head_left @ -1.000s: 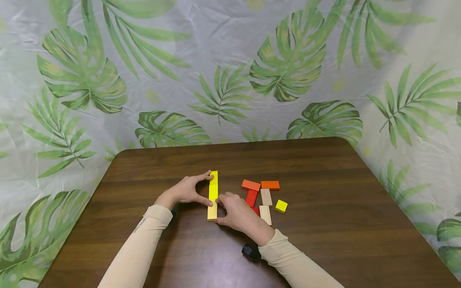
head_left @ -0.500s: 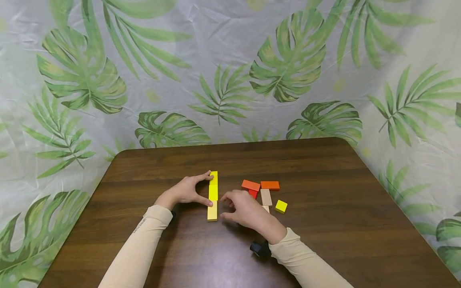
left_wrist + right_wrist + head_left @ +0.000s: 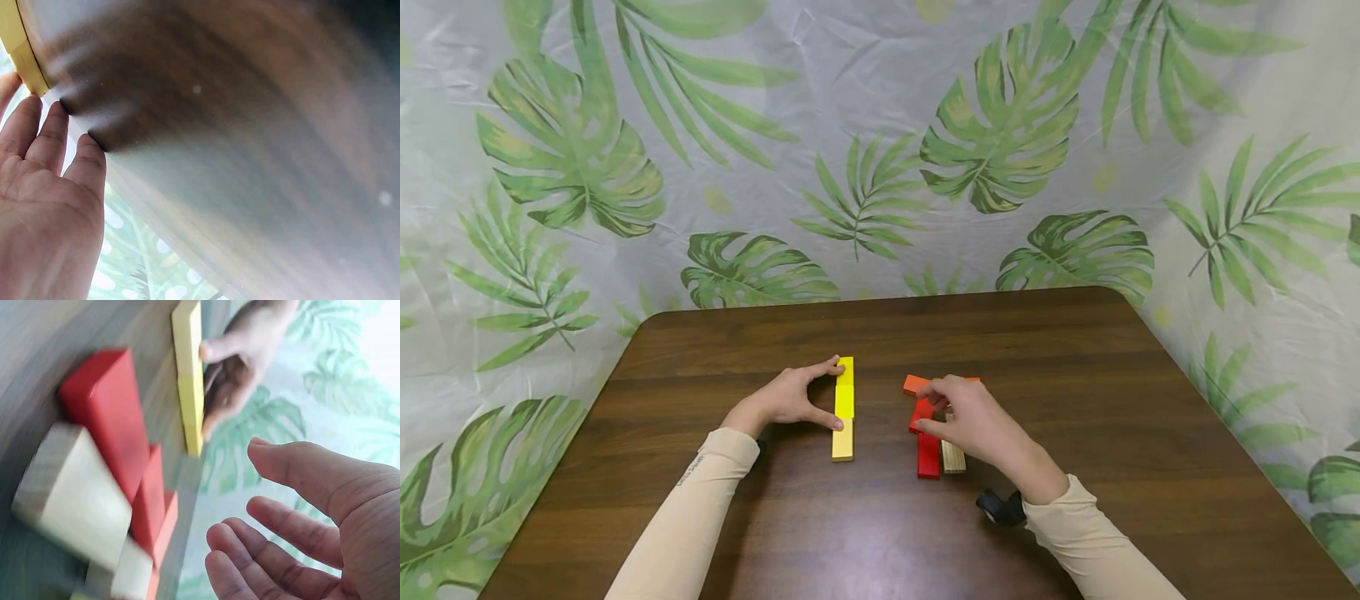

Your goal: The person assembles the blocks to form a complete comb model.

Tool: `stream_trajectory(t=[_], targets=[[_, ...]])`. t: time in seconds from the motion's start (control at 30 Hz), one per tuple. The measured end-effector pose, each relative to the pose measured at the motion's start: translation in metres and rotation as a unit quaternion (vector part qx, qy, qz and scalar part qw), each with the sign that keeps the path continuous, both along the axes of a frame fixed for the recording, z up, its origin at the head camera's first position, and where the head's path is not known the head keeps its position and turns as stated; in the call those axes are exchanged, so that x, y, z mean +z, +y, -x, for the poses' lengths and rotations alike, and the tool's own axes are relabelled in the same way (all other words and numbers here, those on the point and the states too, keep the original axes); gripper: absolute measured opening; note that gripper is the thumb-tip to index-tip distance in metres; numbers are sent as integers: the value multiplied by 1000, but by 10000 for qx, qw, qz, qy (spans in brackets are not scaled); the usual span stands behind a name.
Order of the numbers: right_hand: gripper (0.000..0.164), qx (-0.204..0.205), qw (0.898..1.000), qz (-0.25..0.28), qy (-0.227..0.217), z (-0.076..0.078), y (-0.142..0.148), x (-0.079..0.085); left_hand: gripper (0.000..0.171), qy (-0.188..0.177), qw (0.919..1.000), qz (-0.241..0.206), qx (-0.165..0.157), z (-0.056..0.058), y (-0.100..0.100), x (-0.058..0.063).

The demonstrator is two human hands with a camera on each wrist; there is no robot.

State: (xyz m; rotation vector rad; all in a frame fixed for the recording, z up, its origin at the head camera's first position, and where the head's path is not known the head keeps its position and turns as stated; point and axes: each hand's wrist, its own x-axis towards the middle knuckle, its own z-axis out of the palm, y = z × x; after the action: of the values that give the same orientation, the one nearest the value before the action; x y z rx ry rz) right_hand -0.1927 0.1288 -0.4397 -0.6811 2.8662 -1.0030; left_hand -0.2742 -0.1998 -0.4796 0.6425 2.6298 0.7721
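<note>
Bright yellow blocks [image 3: 845, 400] and a paler yellow block [image 3: 842, 442] lie end to end in a straight row on the table. Along the row's left side, my left hand [image 3: 786, 396] rests its spread thumb and forefinger; its other fingers are extended in the left wrist view. My right hand [image 3: 981, 421] hovers over the red blocks [image 3: 928, 458], thumb and fingers apart and nothing between them. A plain wooden block [image 3: 953, 457] shows below that palm, beside the red ones. An orange block [image 3: 914, 384] peeks out behind the fingertips.
The dark wooden table [image 3: 760, 517] ends at a rounded far edge, with a leaf-patterned curtain [image 3: 880, 167] behind it. A black wrist device [image 3: 1000, 507] hangs under the right wrist. The right hand hides part of the block group.
My right hand has left the pale yellow block and moved right, over the red and wooden blocks, covering the small yellow block. My left hand has stayed at the row.
</note>
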Motion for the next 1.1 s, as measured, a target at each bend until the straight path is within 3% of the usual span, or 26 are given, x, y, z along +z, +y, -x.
stream_trajectory(t=[0.1, 0.33, 0.57, 1.1], targets=[[34, -89, 9998, -18, 186, 1, 19, 0, 101, 5, 10000, 15, -3, 0, 0, 1], [36, -524, 9983, -230, 53, -2, 58, 1, 100, -9, 10000, 13, -3, -1, 1, 2], [41, -639, 9973, -363, 20, -4, 83, -5, 101, -33, 10000, -27, 20, -1, 0, 1], [51, -502, 9958, -518, -559, -4, 100, -25, 101, -42, 10000, 12, 20, -2, 0, 3]])
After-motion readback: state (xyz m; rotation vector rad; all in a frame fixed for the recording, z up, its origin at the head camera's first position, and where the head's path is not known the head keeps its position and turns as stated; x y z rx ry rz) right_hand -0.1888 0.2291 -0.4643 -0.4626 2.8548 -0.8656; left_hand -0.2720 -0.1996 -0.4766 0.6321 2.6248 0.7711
